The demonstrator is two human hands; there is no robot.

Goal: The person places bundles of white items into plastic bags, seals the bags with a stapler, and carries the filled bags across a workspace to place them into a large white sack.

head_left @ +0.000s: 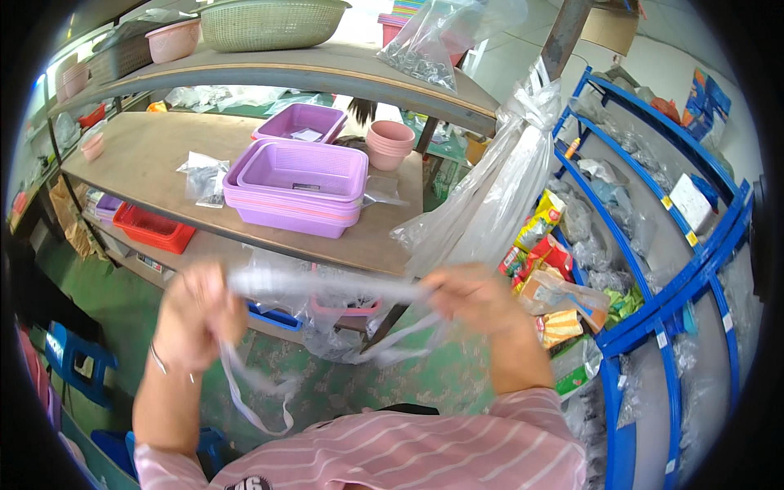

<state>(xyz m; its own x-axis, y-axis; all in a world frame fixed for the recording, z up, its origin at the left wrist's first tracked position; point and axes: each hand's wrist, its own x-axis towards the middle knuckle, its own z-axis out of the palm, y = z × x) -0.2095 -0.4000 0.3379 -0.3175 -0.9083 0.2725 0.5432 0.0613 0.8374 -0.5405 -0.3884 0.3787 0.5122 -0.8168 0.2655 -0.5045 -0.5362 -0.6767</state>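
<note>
A whitish strip (327,286), cloth or thin plastic, is stretched level between my two hands in front of my chest. My left hand (196,314), with a thin bracelet at the wrist, is closed around one end. Opposite it, my right hand (472,298) pinches the other end. Loose white tails hang from both ends, curling down over the green floor. Motion blurs the strip and the fingers, so its exact kind cannot be told. Just beyond the strip stands a wooden shelf (131,159) bearing a stack of purple plastic baskets (298,200).
Clear plastic bags (490,196) hang tied to the shelf post, close to my right hand. A blue metal rack (629,343) full of bagged goods stands at the right. Pink pots (390,145) and a red basket (155,229) sit on the shelves. A blue stool (77,363) is at the left.
</note>
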